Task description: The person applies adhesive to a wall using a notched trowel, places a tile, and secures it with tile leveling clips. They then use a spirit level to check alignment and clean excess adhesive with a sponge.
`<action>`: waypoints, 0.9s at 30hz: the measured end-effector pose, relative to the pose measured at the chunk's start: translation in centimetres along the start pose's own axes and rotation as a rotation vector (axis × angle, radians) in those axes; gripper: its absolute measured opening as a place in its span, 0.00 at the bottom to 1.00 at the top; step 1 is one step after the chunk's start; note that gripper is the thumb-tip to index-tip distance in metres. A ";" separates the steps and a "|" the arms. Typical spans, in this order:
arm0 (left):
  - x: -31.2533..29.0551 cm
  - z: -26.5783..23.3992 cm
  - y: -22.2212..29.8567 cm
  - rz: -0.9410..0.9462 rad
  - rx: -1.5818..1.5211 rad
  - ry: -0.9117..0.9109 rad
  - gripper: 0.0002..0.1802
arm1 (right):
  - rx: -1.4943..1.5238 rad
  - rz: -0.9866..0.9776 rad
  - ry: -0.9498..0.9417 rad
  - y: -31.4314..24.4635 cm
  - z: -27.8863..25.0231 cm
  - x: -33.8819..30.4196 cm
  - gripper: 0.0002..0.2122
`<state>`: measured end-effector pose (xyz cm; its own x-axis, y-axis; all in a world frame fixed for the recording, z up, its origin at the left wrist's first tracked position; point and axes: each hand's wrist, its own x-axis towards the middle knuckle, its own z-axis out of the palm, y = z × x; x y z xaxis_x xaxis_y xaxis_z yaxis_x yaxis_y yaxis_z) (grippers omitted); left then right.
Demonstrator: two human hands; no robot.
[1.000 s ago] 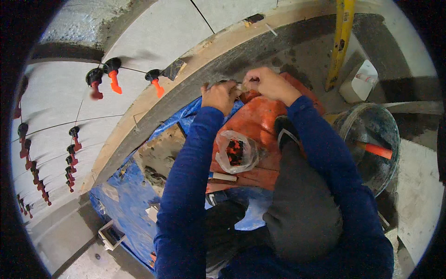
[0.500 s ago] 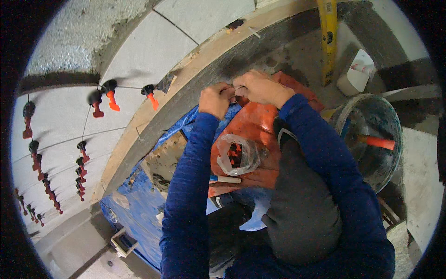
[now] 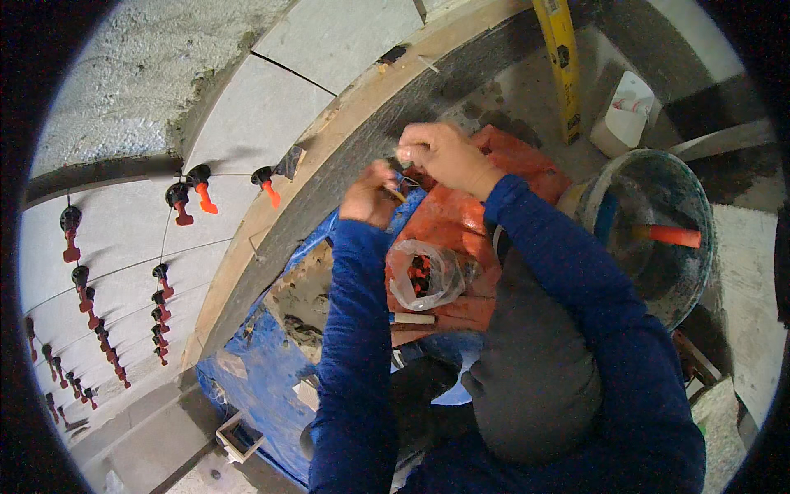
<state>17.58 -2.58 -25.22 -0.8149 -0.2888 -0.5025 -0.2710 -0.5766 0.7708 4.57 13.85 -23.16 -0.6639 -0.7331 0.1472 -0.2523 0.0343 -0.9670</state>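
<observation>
My left hand is closed, fingers curled at a thin, pale yellowish strip that I cannot identify. To its right and slightly farther off, my right hand pinches, its fingertips blurred, and whatever they hold is too small to tell. The two hands are a little apart, above the far end of an orange sheet. Nearer me on that sheet sits a clear plastic bag with red and black pieces inside. A short pale-handled tool lies just below the bag.
Several black-and-red tile levelling clips stand on the pale tiles at left, bordered by a wooden strip. A blue tarp lies below. At right are a bucket with an orange-handled tool, a yellow spirit level and a cut white container.
My hands, close together before, have moved apart: the left has come down and nearer me, the right stays higher. A thin yellowish strip now shows at the left fingers. The view has shifted slightly.
</observation>
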 end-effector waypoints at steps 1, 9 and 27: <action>-0.3 -0.8 -0.1 0.008 -0.192 -0.022 0.08 | 0.059 0.007 0.031 -0.3 -0.4 0.0 0.08; 1.1 0.0 -2.1 0.403 1.143 0.296 0.22 | -0.030 0.088 -0.007 -0.9 -3.6 0.9 0.15; -12.0 3.3 -7.5 0.562 1.073 0.289 0.07 | -1.321 0.842 -0.123 11.4 -25.5 -22.3 0.11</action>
<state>27.72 7.73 -23.72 -0.8480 -0.5287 0.0375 -0.3135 0.5573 0.7689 -1.42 47.89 -32.14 -0.8830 -0.2444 -0.4007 -0.3107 0.9443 0.1085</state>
